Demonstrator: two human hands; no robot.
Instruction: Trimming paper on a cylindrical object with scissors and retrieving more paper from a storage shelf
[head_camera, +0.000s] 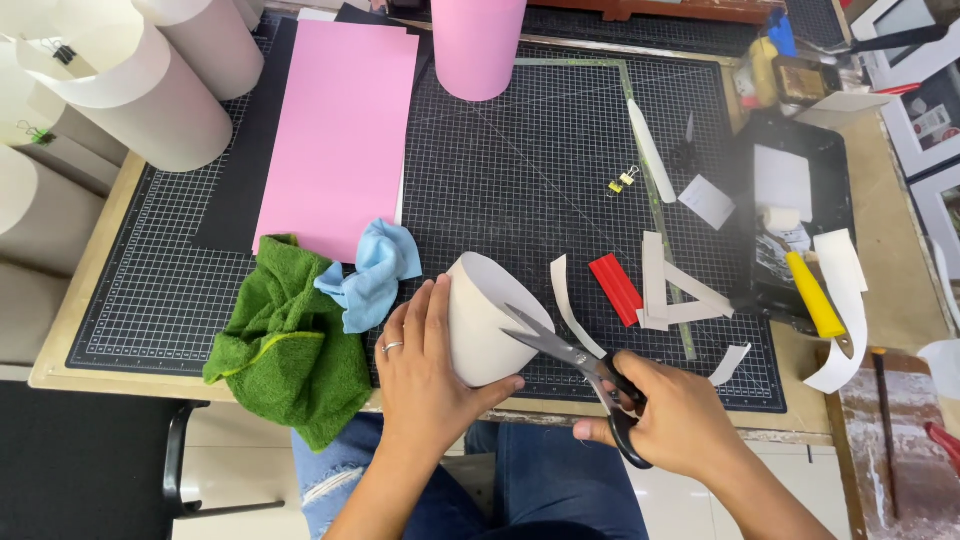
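At the tabletop's near edge my left hand steadies a white paper cylinder; my right hand holds scissors with the blades at its rim.

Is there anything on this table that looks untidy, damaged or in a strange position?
Nothing looks damaged. White paper strips lie scattered and crossed beside the red block, and the green towel hangs crumpled over the table edge. The left hand holds a white tube; the right hand holds scissors.
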